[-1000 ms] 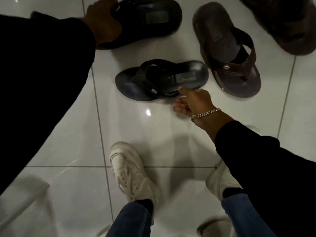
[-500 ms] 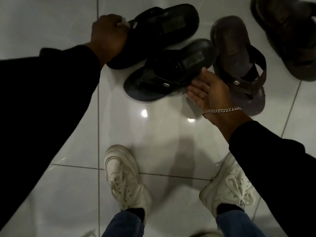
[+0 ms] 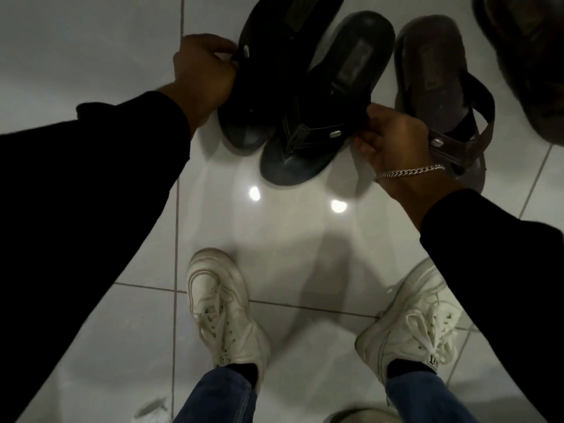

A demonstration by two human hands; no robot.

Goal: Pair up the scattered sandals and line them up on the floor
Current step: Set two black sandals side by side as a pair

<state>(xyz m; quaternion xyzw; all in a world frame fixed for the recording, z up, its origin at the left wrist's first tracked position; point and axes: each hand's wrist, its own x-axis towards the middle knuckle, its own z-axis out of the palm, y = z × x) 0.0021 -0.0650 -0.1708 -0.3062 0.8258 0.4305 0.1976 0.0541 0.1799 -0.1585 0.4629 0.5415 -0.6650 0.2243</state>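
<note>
Two black sandals lie side by side between the hands, and that pairing is what the next move turns on. The left black sandal (image 3: 262, 80) sits against the left hand (image 3: 204, 74), whose fingers are closed on its outer edge near the strap. The right black sandal (image 3: 329, 99) lies just beside it, touching or slightly overlapping it around mid-length, and the right hand (image 3: 393, 138) pinches the end of its strap at the side. Both long axes run away from the person, toes near the hands and heels far, but they tilt to the right, so the pair is not yet square to the tile floor (image 3: 290, 233). Each hand is nearest its own sandal, so a small twist from both should straighten them, in my judgement. Just past the right hand, a brown sandal (image 3: 439, 87) lies roughly parallel, its strap tucked behind that hand's knuckles; it crowds the space and could be nudged. Another dark sandal (image 3: 528, 56) sits farther right, cut off by the frame edge. The person's white sneakers (image 3: 222, 309) stand well short of the hands and are not in the way.
</note>
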